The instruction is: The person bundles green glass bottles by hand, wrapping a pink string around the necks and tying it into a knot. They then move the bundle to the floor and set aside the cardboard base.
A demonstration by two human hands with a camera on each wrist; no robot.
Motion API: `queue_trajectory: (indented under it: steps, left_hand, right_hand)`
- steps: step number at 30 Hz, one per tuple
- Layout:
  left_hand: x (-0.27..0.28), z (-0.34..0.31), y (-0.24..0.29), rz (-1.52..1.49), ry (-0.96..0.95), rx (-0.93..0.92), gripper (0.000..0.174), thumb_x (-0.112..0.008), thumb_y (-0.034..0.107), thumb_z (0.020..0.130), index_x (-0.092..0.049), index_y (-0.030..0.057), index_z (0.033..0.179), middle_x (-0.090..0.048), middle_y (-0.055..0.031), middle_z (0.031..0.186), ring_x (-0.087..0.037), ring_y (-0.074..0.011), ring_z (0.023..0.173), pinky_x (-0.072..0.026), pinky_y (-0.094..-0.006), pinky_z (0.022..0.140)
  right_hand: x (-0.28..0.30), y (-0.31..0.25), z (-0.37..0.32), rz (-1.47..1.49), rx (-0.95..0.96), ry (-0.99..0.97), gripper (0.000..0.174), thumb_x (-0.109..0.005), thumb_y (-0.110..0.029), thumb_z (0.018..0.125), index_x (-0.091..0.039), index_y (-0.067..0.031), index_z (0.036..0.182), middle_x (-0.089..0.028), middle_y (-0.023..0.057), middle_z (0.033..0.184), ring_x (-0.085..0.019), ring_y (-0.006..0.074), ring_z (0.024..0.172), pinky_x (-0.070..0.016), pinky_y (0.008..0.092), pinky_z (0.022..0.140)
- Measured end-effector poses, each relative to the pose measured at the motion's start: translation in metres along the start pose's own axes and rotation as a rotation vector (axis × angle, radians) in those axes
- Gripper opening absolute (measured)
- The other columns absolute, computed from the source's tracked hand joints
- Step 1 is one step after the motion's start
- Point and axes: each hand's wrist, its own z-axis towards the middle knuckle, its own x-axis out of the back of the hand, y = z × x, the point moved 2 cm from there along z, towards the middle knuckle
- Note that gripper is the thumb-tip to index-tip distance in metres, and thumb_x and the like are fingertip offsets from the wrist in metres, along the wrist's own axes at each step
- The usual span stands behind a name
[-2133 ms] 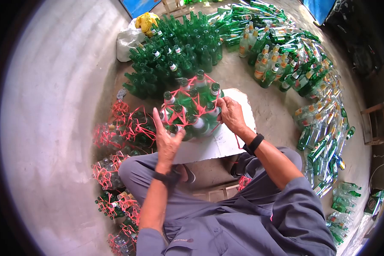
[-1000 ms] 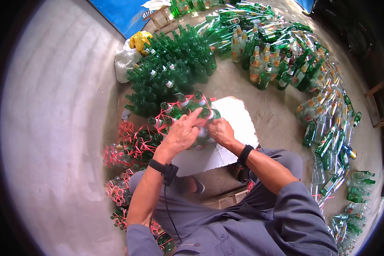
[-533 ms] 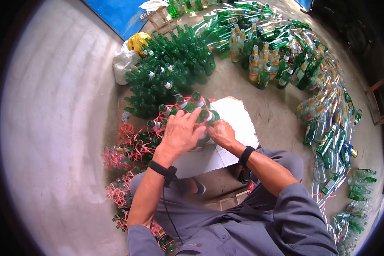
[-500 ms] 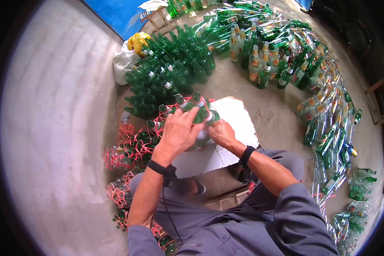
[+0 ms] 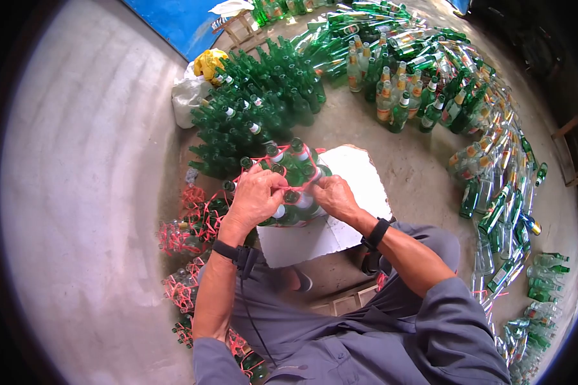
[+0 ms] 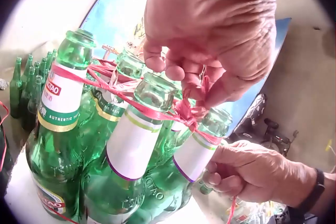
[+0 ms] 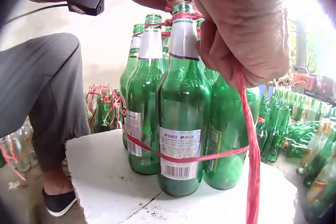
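Observation:
A cluster of green glass beer bottles point(image 7: 181, 95) stands upright on a white board point(image 5: 359, 170). Red plastic string point(image 6: 149, 109) winds around their necks, and another strand circles the lower bodies. In the head view my left hand point(image 5: 253, 196) is over the near side of the bottle tops; its thumb and fingertips point(image 6: 202, 90) pinch the string close to a knot at a neck. My right hand point(image 5: 337, 197) is on the right side of the cluster, fingers curled around a string end point(image 7: 251, 145) that hangs down past the bottles.
Loose green bottles point(image 5: 257, 96) stand crowded beyond the board. A long heap of bottles point(image 5: 488, 167) curves along the right. Bundles tied with red string point(image 5: 183, 237) sit at the left, near the wall point(image 5: 103, 160). The person's legs flank the board.
My left hand has gone from straight-fingered at the cluster's left side to over the bottle tops, then slightly back left, now pinching string. My right hand stays at the right side.

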Motion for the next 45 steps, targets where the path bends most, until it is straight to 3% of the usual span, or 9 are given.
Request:
queue_trajectory:
  steps: [9,12,14,15,17,24,26,33,45]
  left_hand:
    - [-0.005,-0.003,-0.01,0.134,0.093,0.043,0.007,-0.073,0.015,0.076,-0.072,0.0099,0.08,-0.07,-0.0029,0.08,-0.062,-0.0262,0.083,-0.0462,-0.0426,0.076]
    - [-0.011,-0.003,-0.014,0.194,0.149,0.081,0.018,-0.072,0.013,0.077,-0.071,0.0095,0.094,-0.07,-0.0048,0.078,-0.062,-0.0268,0.085,-0.0462,-0.0435,0.078]
    - [-0.014,-0.005,-0.021,0.148,0.228,0.134,0.039,-0.07,0.012,0.077,-0.066,0.0064,0.115,-0.069,-0.0074,0.075,-0.065,-0.0284,0.08,-0.0499,-0.0449,0.077]
    - [-0.014,-0.005,-0.02,0.149,0.228,0.135,0.039,-0.07,0.012,0.077,-0.066,0.0064,0.115,-0.069,-0.0074,0.075,-0.065,-0.0284,0.08,-0.0499,-0.0449,0.077]
    - [-0.013,-0.005,-0.02,-0.047,0.235,0.255,0.059,-0.068,0.011,0.076,-0.055,0.0028,0.133,-0.068,-0.0095,0.073,-0.068,-0.0309,0.072,-0.054,-0.0453,0.074]
    - [-0.01,-0.002,-0.013,-0.032,0.148,0.331,0.055,-0.064,0.016,0.079,-0.058,-0.0015,0.131,-0.069,-0.0157,0.073,-0.07,-0.0372,0.072,-0.0557,-0.0471,0.074]
    - [-0.015,-0.006,-0.008,0.064,0.175,0.316,0.051,-0.065,0.015,0.079,-0.062,-0.0015,0.127,-0.071,-0.0149,0.076,-0.07,-0.0336,0.072,-0.0563,-0.0452,0.074]
    - [-0.019,-0.014,-0.005,0.06,0.226,0.2,0.044,-0.062,0.013,0.083,-0.064,-0.0032,0.124,-0.071,-0.0197,0.092,-0.07,-0.0362,0.078,-0.0563,-0.0454,0.074]
    - [-0.013,-0.01,-0.017,0.029,0.176,0.144,0.032,-0.066,0.008,0.088,-0.065,0.0017,0.119,-0.067,-0.0166,0.102,-0.068,-0.0366,0.083,-0.0548,-0.0446,0.074]
  right_hand:
    - [0.001,-0.004,-0.003,0.093,0.028,-0.045,0.048,-0.068,-0.04,0.092,-0.07,0.0045,0.076,-0.065,0.0248,0.067,-0.067,0.0385,0.068,-0.0504,0.0485,0.066]
    - [0.003,-0.008,-0.007,0.07,0.04,-0.034,0.045,-0.067,-0.038,0.093,-0.07,0.0039,0.076,-0.065,0.0235,0.067,-0.067,0.0388,0.067,-0.0502,0.0483,0.066]
    - [0.004,-0.009,-0.007,0.032,0.055,-0.047,0.043,-0.066,-0.036,0.093,-0.071,0.0034,0.078,-0.066,0.0231,0.068,-0.067,0.0396,0.068,-0.0506,0.0485,0.067]
    - [0.004,-0.009,-0.007,-0.005,0.071,-0.059,0.041,-0.065,-0.035,0.094,-0.071,0.0029,0.079,-0.067,0.0227,0.07,-0.067,0.0403,0.069,-0.051,0.0487,0.068]
    - [0.0,-0.003,-0.006,-0.002,0.09,-0.031,0.039,-0.064,-0.033,0.094,-0.071,0.0027,0.081,-0.067,0.0234,0.073,-0.067,0.0417,0.071,-0.0513,0.0497,0.068]
    - [-0.005,0.001,-0.006,-0.107,0.235,0.095,0.033,-0.061,-0.027,0.094,-0.069,0.0032,0.083,-0.067,0.0281,0.081,-0.065,0.0483,0.078,-0.0509,0.0547,0.073]
    - [-0.005,0.003,-0.006,-0.103,0.208,0.078,0.032,-0.062,-0.027,0.093,-0.069,0.0031,0.083,-0.067,0.0281,0.081,-0.065,0.0487,0.079,-0.0509,0.0548,0.073]
    - [-0.009,0.005,-0.011,-0.112,0.19,0.098,0.035,-0.062,-0.027,0.092,-0.068,0.004,0.078,-0.067,0.0284,0.079,-0.065,0.0486,0.077,-0.0514,0.0555,0.072]
    - [-0.003,-0.001,-0.005,-0.27,0.179,0.104,0.038,-0.064,-0.032,0.092,-0.069,0.0025,0.075,-0.066,0.0265,0.073,-0.066,0.0459,0.072,-0.0515,0.0546,0.068]
